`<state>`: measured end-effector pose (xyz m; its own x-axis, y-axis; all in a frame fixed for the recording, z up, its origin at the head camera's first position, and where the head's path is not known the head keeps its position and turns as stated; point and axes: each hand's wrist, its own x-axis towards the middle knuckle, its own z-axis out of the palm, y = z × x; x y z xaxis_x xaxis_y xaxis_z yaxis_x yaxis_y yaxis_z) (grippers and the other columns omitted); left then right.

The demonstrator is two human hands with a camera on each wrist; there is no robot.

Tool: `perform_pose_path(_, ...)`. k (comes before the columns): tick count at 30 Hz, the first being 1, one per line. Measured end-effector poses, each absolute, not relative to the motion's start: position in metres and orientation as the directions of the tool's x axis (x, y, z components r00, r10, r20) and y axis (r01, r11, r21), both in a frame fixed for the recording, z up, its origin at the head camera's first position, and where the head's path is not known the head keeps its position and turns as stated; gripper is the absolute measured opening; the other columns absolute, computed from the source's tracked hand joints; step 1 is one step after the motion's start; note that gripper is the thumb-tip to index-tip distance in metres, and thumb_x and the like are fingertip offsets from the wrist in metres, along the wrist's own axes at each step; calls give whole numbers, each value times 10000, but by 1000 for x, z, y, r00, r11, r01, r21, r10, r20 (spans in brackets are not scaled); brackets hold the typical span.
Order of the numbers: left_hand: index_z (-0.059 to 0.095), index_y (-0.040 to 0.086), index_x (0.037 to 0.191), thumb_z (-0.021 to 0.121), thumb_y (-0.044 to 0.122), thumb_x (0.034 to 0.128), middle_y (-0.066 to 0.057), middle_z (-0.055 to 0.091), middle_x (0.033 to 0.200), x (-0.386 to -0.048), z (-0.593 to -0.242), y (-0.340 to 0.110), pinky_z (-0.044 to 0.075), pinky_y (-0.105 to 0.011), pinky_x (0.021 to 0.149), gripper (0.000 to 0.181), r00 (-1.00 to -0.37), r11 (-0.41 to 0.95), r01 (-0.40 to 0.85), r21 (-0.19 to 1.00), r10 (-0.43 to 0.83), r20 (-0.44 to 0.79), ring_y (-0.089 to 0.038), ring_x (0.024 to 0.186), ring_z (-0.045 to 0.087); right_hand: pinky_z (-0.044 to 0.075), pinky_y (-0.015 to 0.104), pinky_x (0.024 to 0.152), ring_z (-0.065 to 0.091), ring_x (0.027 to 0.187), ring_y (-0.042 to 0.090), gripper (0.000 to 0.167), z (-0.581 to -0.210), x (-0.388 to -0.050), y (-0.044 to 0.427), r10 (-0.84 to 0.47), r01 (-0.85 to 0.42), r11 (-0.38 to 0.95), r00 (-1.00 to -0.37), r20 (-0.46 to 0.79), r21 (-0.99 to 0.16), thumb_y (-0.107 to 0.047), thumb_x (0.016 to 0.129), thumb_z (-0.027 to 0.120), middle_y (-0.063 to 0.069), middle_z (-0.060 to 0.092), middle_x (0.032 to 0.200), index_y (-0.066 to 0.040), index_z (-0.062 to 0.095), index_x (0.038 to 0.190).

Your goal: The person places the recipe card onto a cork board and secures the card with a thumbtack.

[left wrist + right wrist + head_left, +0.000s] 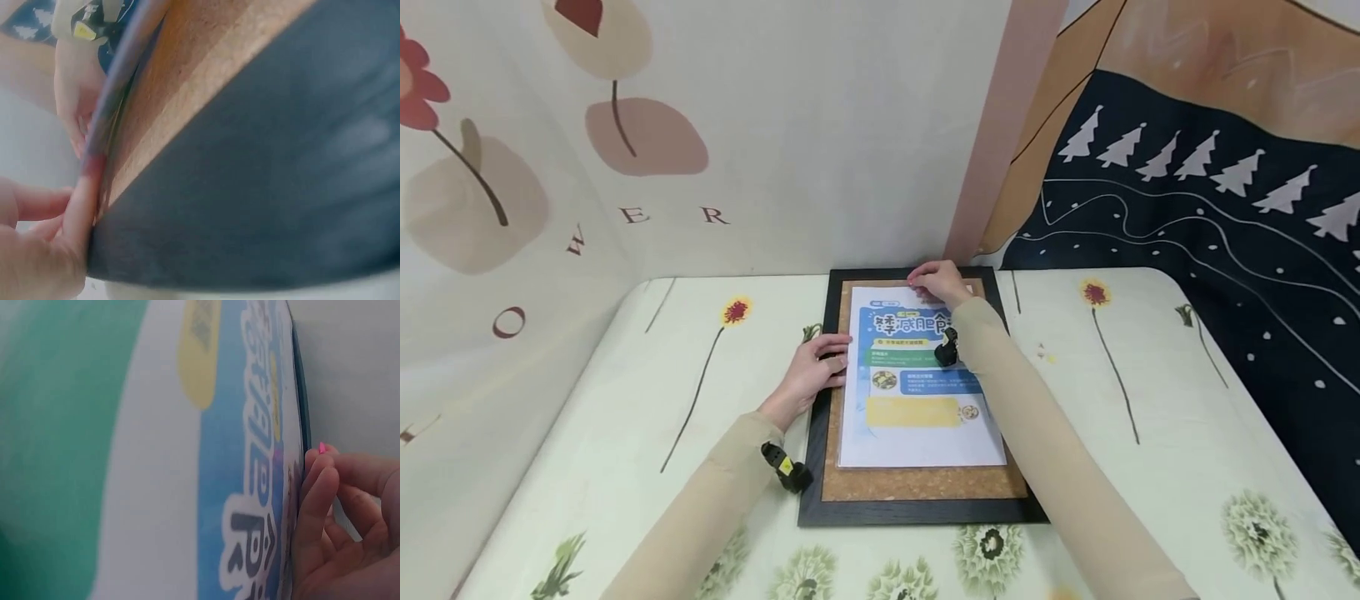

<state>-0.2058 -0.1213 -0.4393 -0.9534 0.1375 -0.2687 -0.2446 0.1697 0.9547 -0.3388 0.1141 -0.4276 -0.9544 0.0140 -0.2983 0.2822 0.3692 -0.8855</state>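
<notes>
A printed poster sheet (917, 446) in blue, green and yellow lies on a cork board (925, 483) with a black frame (917, 512). My left hand (811, 371) reaches over the frame's left side, its fingertips touching the sheet's left edge. In the left wrist view, a straight finger (81, 206) rests along that edge. At the top of the sheet, my right hand (940, 282) pinches a pink push pin (322, 448), of which only a small tip shows between the fingers. My right forearm covers part of the sheet's right side.
The board lies on a table with a pale flowered cloth (625, 417), its top side near a white fabric wall (812, 167). A dark cloth with white trees (1150, 217) hangs at the right. Black cameras (786, 467) sit on both wrists.
</notes>
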Motion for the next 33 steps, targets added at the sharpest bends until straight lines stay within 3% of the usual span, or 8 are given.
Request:
perform_pose_path(3,583,-25,1254,537,-64,947,-198,590,1185,-203,-433,-122,537,-315,749,313,-977,378,-80,922,156,-149,-273,1024,608,432,245,655,573,742,150,140,-427,-338,111,44,306,364,-949,-312,-880,-136,941,641,61,645,917,-75,719,1041)
perform_pose_path(7,632,-39,1183,581,-47,916,-196,607,1124,-199,-423,-120,503,-377,752,272,-969,640,147,754,248,-22,-297,957,583,431,234,633,569,711,133,130,-424,-336,107,89,333,349,-942,-323,-876,-121,934,644,57,646,892,-62,727,1015)
perform_pose_path(9,648,-44,1163,600,-37,897,-215,585,1151,-199,-420,-119,480,-402,750,271,-952,696,226,682,305,4,-309,951,557,430,227,612,562,683,125,122,-424,-336,105,110,343,339,-939,-326,-876,-118,926,652,56,643,866,-56,731,995)
perform_pose_path(13,668,-50,1125,669,-3,863,-262,557,1229,-201,-418,-122,407,-494,904,267,-927,740,325,589,371,45,-379,1096,514,434,226,587,561,658,123,109,-423,-337,102,139,368,312,-930,-341,-876,-111,916,662,56,645,845,-53,736,972)
perform_pose_path(16,625,-13,1228,730,104,854,-292,459,1352,-205,-420,-129,329,-593,957,406,-923,772,328,544,385,10,-466,1233,383,438,239,598,570,671,142,105,-424,-339,101,154,389,307,-921,-358,-869,-112,918,658,61,650,859,-64,735,970)
perform_pose_path(19,484,76,1419,763,294,842,-279,218,1518,-209,-423,-136,302,-645,940,677,-905,809,302,505,410,-116,-521,1300,243,437,249,601,573,675,151,101,-425,-341,99,168,406,322,-914,-370,-855,-118,923,650,63,653,860,-78,735,960)
perform_pose_path(22,322,136,1521,759,424,822,-245,17,1575,-210,-425,-139,262,-675,949,873,-870,828,294,478,439,-225,-554,1344,127,433,250,591,570,664,147,103,-425,-342,98,181,411,340,-911,-370,-845,-118,920,646,60,657,852,-86,740,947)
perform_pose_path(33,202,146,1555,726,393,862,-196,-119,1584,-215,-428,-148,143,-722,995,904,-817,802,311,511,500,-287,-554,1377,4,425,273,627,574,689,165,106,-423,-344,95,195,440,346,-897,-396,-829,-126,920,636,54,655,851,-110,740,932)
